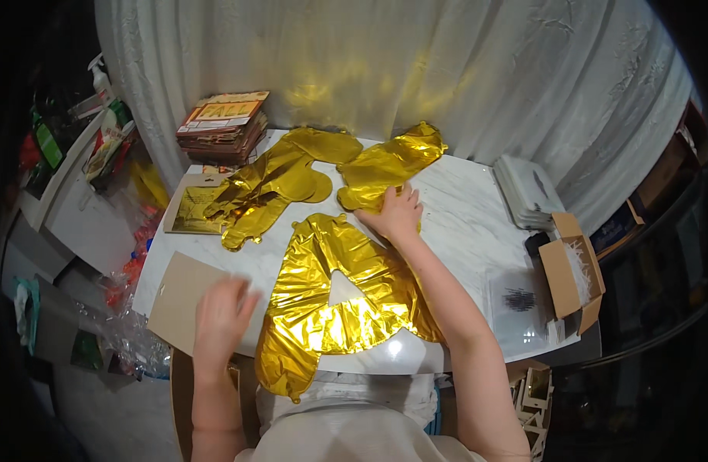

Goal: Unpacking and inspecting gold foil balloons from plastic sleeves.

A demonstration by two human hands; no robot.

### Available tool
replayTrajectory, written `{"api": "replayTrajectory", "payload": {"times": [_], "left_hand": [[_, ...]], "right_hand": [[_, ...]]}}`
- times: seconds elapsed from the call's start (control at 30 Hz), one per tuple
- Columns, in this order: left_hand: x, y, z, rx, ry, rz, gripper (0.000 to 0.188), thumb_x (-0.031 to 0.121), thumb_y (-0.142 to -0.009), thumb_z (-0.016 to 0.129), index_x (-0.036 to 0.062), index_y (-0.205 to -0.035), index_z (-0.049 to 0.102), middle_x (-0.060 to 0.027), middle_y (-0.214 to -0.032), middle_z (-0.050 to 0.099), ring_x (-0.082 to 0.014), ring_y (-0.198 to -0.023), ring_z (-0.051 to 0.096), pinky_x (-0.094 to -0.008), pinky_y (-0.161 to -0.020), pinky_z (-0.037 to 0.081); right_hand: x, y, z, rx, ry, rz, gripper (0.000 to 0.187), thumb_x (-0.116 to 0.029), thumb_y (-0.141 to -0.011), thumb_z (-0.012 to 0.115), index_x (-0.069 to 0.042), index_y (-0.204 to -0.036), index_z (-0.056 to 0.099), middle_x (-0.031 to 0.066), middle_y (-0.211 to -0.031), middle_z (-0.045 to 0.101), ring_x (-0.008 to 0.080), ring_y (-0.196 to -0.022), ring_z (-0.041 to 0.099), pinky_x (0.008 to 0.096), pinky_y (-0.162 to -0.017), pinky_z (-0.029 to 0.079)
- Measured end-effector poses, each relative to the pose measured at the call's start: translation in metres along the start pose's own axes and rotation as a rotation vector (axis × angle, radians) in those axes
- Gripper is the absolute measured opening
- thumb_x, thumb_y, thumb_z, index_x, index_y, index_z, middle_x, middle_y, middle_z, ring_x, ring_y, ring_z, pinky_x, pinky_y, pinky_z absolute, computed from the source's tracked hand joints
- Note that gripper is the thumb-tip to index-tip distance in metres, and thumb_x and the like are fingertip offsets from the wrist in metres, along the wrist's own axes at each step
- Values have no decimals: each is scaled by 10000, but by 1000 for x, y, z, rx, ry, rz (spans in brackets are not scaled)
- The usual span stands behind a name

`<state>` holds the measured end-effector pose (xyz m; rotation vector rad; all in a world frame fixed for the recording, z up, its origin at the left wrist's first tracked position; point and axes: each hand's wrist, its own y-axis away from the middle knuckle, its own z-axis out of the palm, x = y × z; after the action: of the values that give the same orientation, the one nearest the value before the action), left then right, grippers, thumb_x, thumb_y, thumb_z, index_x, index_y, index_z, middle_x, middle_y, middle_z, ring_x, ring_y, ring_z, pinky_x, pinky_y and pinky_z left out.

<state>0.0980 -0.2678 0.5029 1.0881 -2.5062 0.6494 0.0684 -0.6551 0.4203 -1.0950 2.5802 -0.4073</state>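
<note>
A flat gold foil letter balloon (pixel 346 316), shaped like an A, lies nearest me, its lower left leg hanging past the table's front edge. My right hand (pixel 396 214) reaches over it and rests with spread fingers on the near end of another gold foil balloon (pixel 396 158) at the back. Left of that lies a third gold foil balloon (pixel 292 165), crumpled and curved. My left hand (pixel 224 312) hovers over a plain brown card (pixel 186 296), left of the A balloon. Motion blurs its fingers, and I see nothing held in it.
On the white marbled table (pixel 461 208), a stack of printed cards (pixel 223 127) stands at the back left. A gold-windowed card package (pixel 194 206) lies below it. Right are stacked clear packs (pixel 525 192), an open cardboard box (pixel 571 273) and a plastic bag (pixel 515 304). A white curtain (pixel 354 61) hangs behind.
</note>
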Motion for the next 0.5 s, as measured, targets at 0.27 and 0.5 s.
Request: {"api": "replayTrajectory", "payload": {"times": [0.27,0.5], "left_hand": [[-57,-160,75,104,-350,-75,1002,401,-695,904,44,-1506,436,-184,-1595,381,-413,-1474,344,-557,-1237,227],[-68,-159,96,-58,-184,-186,923,517,-705,873,128,-1473,541,-178,-1478,525,-375,-1425,424,-607,-1243,136]], "right_hand": [[-93,-26,-3,16,-471,-804,547,-431,-899,717,-81,-1307,618,168,-1381,591,380,-1274,545,509,-1139,366],[-113,-30,31,-234,-280,-767,377,-383,-892,713,-80,-1116,698,146,-1313,620,342,-1205,591,487,-1091,421]]}}
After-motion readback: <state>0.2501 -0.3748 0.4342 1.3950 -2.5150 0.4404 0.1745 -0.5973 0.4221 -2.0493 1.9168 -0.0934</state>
